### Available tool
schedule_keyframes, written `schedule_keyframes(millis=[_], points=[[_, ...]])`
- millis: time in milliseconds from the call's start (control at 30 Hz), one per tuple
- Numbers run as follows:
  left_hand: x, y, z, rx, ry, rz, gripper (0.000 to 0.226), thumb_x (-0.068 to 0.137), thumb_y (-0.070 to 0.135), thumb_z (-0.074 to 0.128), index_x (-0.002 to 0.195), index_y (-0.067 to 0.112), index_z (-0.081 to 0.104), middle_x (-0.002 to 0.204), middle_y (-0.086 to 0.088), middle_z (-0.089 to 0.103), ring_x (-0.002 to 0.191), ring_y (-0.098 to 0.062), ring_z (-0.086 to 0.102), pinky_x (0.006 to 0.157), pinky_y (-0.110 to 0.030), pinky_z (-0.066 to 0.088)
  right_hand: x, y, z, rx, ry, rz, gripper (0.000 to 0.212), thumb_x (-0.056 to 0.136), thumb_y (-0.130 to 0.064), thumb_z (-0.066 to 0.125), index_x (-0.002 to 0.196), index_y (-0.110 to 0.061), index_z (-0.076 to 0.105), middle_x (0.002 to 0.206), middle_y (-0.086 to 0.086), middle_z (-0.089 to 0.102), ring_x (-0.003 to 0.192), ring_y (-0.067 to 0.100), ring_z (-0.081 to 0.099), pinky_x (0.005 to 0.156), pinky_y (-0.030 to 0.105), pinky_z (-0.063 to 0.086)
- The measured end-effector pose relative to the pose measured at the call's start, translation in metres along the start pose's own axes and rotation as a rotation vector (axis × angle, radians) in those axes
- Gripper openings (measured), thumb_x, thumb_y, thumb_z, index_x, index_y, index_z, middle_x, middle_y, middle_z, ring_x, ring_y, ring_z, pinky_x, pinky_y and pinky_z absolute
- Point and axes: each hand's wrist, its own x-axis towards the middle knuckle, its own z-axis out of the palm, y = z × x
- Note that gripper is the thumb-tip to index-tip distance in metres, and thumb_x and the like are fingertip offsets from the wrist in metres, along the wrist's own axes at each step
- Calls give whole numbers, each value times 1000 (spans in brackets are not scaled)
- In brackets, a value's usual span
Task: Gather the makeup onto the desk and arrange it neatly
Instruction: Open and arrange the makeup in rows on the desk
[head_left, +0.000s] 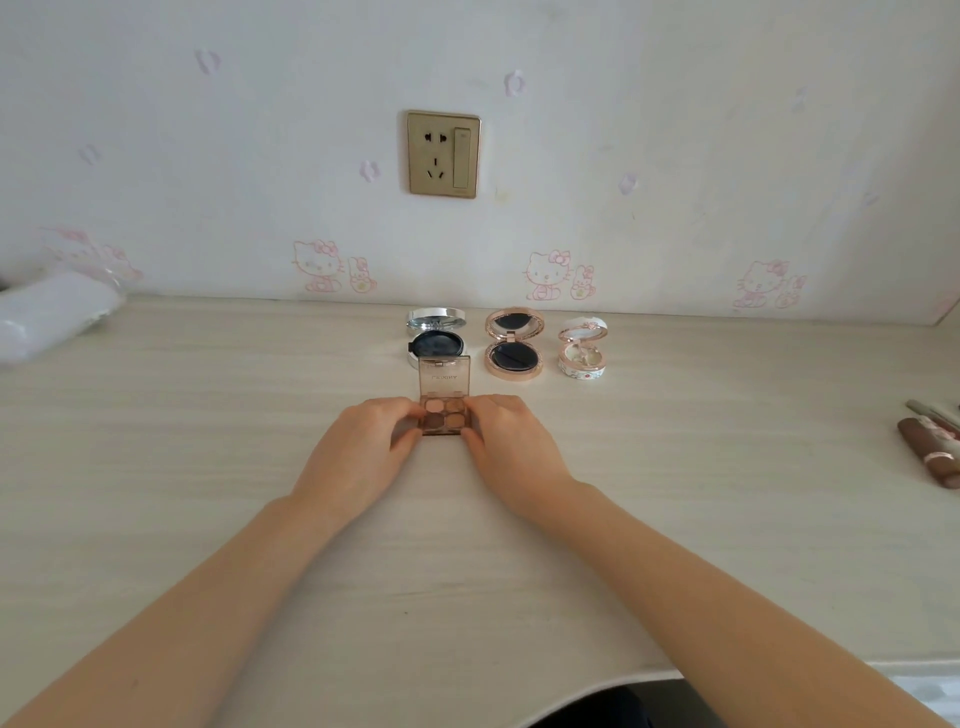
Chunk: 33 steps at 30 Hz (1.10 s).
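A small brown eyeshadow palette (444, 402) stands on the pale wooden desk (208, 415) with its clear lid raised. My left hand (363, 447) grips its left side and my right hand (506, 441) grips its right side. Behind it, in a row near the wall, three open compacts stand: a silver cushion compact (435, 332), a rose-gold compact (514, 343) and a small white floral compact (583, 348).
Brown makeup tubes and brushes (932, 447) lie at the desk's right edge. A white plastic-wrapped bundle (47, 317) rests at the far left. A gold wall socket (443, 154) sits above the desk. The desk's front edge curves at bottom right.
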Motion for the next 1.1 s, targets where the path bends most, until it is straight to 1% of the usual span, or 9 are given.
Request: schedule_keyframes(millis=[200, 300, 533, 667, 733, 800, 867, 1033, 1100], points=[[12, -9, 2, 21, 19, 21, 22, 88, 12, 63, 108, 18, 69, 103, 0, 69, 98, -21, 61, 85, -30, 46, 16, -1, 6, 14, 6, 9, 31, 95, -17, 47, 125, -9, 54, 126, 7, 56, 123, 26, 42, 97, 36, 39], [15, -12, 3, 15, 21, 13, 23, 87, 13, 63, 108, 19, 69, 105, 0, 69, 99, -21, 62, 87, -32, 47, 17, -1, 7, 13, 13, 8, 34, 95, -17, 47, 129, -10, 51, 128, 7, 55, 123, 26, 42, 98, 36, 39], [13, -13, 4, 19, 31, 23, 22, 88, 12, 62, 109, 18, 69, 105, -1, 68, 100, -21, 60, 86, -29, 45, 16, 0, 6, 27, 18, -12, 37, 96, -17, 47, 132, -11, 47, 130, 7, 53, 124, 25, 42, 100, 36, 38], [11, -13, 3, 25, 38, 11, 24, 88, 14, 62, 111, 18, 68, 109, -1, 68, 104, -21, 59, 89, -27, 43, 12, 3, 4, 60, 22, -17, 37, 95, -18, 46, 131, -11, 47, 129, 7, 53, 125, 23, 42, 102, 33, 38], [7, -12, 1, 59, 50, 24, 26, 88, 14, 62, 113, 17, 67, 113, -2, 66, 111, -21, 56, 92, -26, 40, 7, 7, 0, 52, 13, -14, 38, 96, -20, 46, 133, -10, 45, 132, 7, 51, 127, 23, 40, 103, 32, 37], [3, -9, -2, 116, 58, 45, 28, 88, 14, 62, 116, 16, 65, 119, -3, 64, 120, -20, 51, 96, -28, 39, 0, 11, -4, 25, 2, -16, 42, 97, -21, 45, 137, -10, 42, 135, 7, 49, 130, 22, 37, 106, 32, 34], [-2, -2, -3, 158, 60, 72, 30, 89, 16, 60, 119, 16, 64, 122, -4, 62, 125, -18, 48, 97, -32, 41, -8, 16, -9, -3, 0, -18, 44, 97, -22, 44, 140, -11, 40, 138, 7, 47, 133, 21, 35, 107, 32, 33], [-12, 22, 1, 138, 60, 163, 29, 89, 15, 60, 118, 16, 65, 126, -1, 62, 126, -16, 48, 97, -31, 43, -36, 34, -25, -92, 24, -6, 43, 98, -22, 42, 140, -13, 39, 141, 4, 44, 138, 20, 29, 107, 31, 32], [-17, 34, 7, 125, 34, 192, 28, 90, 17, 58, 118, 16, 64, 125, 0, 61, 125, -15, 48, 97, -34, 46, -52, 44, -33, -144, 35, -4, 44, 99, -23, 41, 141, -14, 38, 143, 2, 43, 140, 19, 26, 107, 29, 30]])
